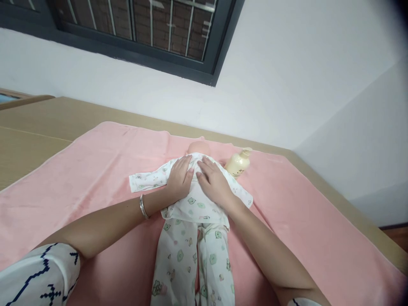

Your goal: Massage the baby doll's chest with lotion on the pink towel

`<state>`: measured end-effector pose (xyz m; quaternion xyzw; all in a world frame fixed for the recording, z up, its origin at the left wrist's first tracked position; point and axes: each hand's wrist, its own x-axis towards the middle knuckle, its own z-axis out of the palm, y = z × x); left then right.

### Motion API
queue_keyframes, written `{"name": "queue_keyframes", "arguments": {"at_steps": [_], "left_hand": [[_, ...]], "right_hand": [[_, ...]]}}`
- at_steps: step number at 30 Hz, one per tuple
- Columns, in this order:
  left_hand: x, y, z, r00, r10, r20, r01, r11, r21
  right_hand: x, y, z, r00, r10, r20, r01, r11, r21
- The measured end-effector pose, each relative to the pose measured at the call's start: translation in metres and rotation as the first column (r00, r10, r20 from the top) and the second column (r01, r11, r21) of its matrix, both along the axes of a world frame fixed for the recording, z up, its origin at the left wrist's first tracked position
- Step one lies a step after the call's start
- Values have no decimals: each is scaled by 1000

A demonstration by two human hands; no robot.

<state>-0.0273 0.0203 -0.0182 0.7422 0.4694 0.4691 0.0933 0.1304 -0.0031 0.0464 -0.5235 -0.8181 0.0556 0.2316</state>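
A baby doll (198,148) lies on a pink towel (95,170), its head pointing away from me. It wears a white printed top and trousers (194,250) with green patterns. My left hand (180,176) rests flat on the doll's chest, fingers stretched out, a silver bangle on the wrist. My right hand (214,180) lies flat beside it on the same top, fingers apart. Neither hand holds anything. The doll's sleeve (146,180) sticks out to the left.
A cream pump bottle (238,163) lies on the towel just right of the doll's head. The towel covers a wooden surface (38,127) that meets a white wall. A dark-framed window (143,29) is above.
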Motion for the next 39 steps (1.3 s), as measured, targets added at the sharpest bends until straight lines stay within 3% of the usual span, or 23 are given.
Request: {"name": "queue_keyframes", "arguments": {"at_steps": [4, 8, 13, 18, 22, 25, 28, 30, 33, 35, 37, 39], "left_hand": [[0, 1, -3, 997, -37, 72, 33, 998, 60], [1, 2, -5, 991, -56, 125, 45, 995, 84], [1, 1, -5, 986, -68, 151, 55, 995, 87], [0, 1, -4, 989, -62, 133, 52, 995, 81], [2, -5, 4, 1000, -23, 13, 23, 999, 27], [11, -26, 16, 979, -33, -202, 30, 999, -22], [22, -57, 24, 914, -138, -382, 143, 990, -15], [26, -77, 27, 881, -239, -409, 257, 966, -13], [24, -91, 36, 874, -429, -227, 420, 903, -87], [24, -86, 50, 834, -542, 103, 551, 808, -211], [31, -71, 72, 665, -502, 553, 721, 624, -301], [44, -49, 96, 392, -229, 891, 855, 449, -260]], "right_hand": [[-1, -2, 0, 995, -53, -81, 64, 989, 133], [-2, -2, -3, 999, 45, -7, -45, 998, 47], [-2, -5, -2, 996, 20, -91, -4, 985, 174], [-9, -7, -5, 991, 73, 111, -72, 997, -9], [3, -7, 17, 997, 52, 49, -54, 998, 34], [21, -8, 42, 992, -59, -113, 75, 987, 142], [33, -10, 56, 964, -139, -225, 177, 972, 158], [36, -10, 59, 965, -152, -215, 187, 971, 150], [45, -4, 61, 968, -193, -162, 222, 957, 187], [56, 3, 64, 949, -265, -170, 299, 926, 230], [70, 10, 67, 915, -346, -208, 389, 895, 219], [80, 16, 68, 895, -390, -218, 427, 889, 166]]}}
